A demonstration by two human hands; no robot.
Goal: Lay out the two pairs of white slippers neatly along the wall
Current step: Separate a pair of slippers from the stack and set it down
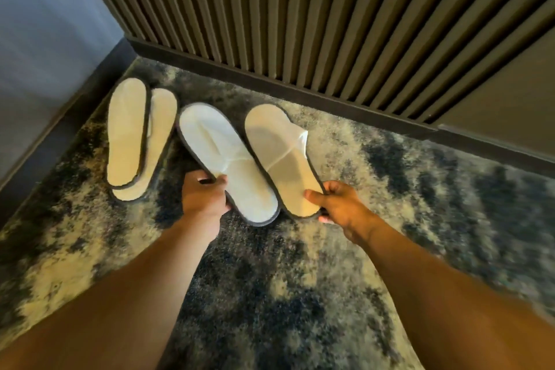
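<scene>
The left hand [204,195] pinches the heel end of one slipper [223,156]; the right hand [339,204] pinches the heel of its mate [279,156]. Both run long-axis from the grips toward the slatted wall [300,9], toes foremost, nearly touching. Left of the left hand, nearer it, two more slippers [132,138] lie stacked, overlapping. Four slippers, two hands.

No readable text, labels, brands or numbers anywhere: slippers [228,159], carpet [390,189], slatted wall [300,9] all unmarked.

Stacked pair [132,141] left of held slippers [255,159]
</scene>
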